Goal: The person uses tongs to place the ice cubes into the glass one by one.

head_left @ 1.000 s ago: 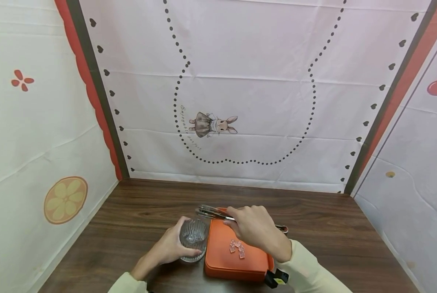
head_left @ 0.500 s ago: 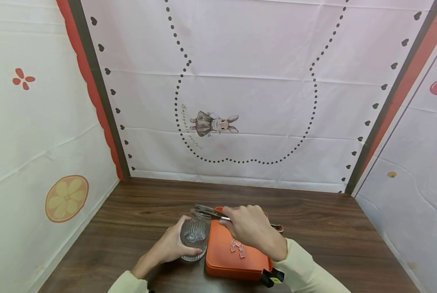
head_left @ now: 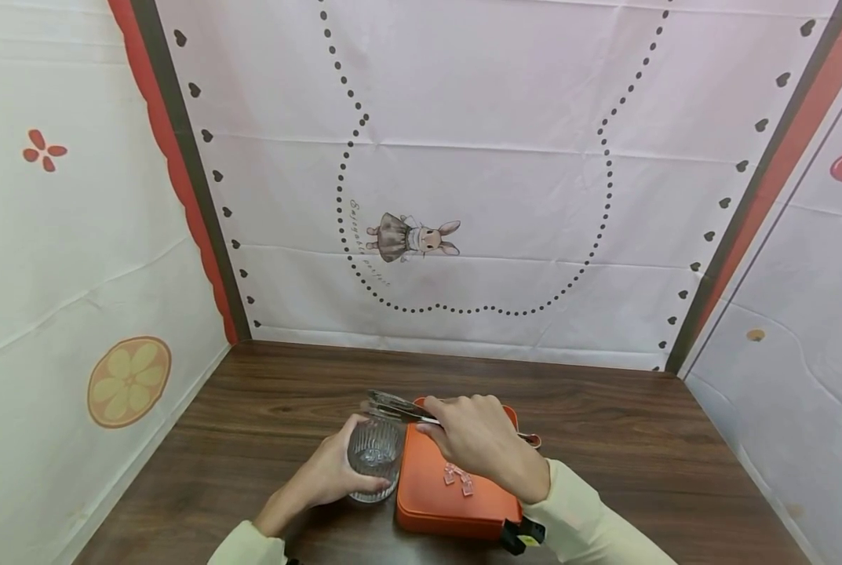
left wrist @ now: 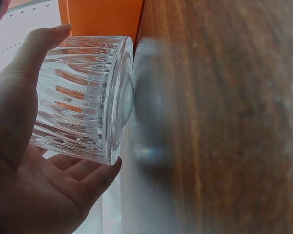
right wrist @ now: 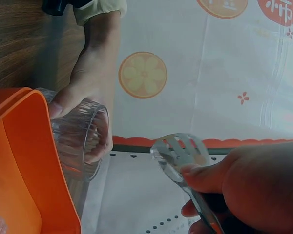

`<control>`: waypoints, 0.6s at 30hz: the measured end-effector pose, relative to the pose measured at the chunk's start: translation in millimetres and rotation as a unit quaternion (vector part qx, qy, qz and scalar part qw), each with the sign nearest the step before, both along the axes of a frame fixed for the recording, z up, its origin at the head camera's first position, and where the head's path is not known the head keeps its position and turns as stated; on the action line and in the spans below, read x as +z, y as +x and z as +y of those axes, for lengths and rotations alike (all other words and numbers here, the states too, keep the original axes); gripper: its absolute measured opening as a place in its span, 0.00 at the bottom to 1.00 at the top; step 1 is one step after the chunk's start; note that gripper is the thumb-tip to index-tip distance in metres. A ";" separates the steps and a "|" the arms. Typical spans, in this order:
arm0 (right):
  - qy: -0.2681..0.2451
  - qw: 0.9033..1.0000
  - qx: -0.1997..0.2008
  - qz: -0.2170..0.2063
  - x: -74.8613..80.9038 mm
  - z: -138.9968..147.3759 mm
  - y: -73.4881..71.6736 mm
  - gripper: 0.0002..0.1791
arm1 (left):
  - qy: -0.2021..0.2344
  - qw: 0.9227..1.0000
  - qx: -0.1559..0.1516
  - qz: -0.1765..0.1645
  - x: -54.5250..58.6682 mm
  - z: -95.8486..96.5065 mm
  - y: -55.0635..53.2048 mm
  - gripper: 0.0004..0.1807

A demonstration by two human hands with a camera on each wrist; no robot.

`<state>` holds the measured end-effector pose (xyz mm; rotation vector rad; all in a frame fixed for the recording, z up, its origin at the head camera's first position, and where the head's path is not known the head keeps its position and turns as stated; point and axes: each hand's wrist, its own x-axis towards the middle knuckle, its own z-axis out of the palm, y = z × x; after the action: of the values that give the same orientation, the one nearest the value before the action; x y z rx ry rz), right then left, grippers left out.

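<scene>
The landmark here is the orange, smooth, rounded rectangular tray (head_left: 428,490) with raised walls, which rests on the dark brown wood-grain table (head_left: 618,439). Just beside the left wall of this tray is the clear, ribbed glass cup (head_left: 375,451). The left hand (head_left: 332,471) holds the cup, with the thumb and the fingers on opposite sides of its wall; I think this grip serves to steady it, because glass is smooth and could slide easily. The mouth is upward, and it is left uncovered by the fingers. Whether the base touches the table, I cannot tell.

The right hand (head_left: 480,435) reaches above the tray from its right side and holds the shiny metal tongs with slotted ends (head_left: 401,406). The thumb lies along the metal and the fingers bend around it, probably because this gives good control of the pressure. The slotted ends are beyond the tray's left edge, near the far rim of the cup. They are blurred, so I cannot tell if something is between them.

Several small, clear, block-shaped pieces (head_left: 466,485) lie inside the tray, partly near the right wrist. The walls around them seem useful, since such small pieces could otherwise scatter.
</scene>
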<state>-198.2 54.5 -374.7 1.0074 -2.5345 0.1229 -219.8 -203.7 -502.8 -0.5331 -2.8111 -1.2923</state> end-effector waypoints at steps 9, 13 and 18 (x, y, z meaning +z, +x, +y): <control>0.002 0.999 -0.018 -0.030 2.1 3.1 1.5 0.15 | -0.005 1.000 0.003 -0.004 -0.6 -0.6 -0.4 0.52; 0.000 0.998 -0.033 -0.046 0.8 8.5 1.7 0.17 | -0.003 1.000 0.001 0.005 -0.5 -0.1 -0.5 0.52; 0.001 0.997 -0.046 -0.069 -2.2 18.6 3.2 0.19 | -0.002 1.000 0.002 0.008 -0.8 -0.1 -0.8 0.52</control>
<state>-195.1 73.2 -376.9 0.9100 -2.7027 0.1683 -220.6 -203.7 -503.6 -0.5344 -2.8016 -1.2762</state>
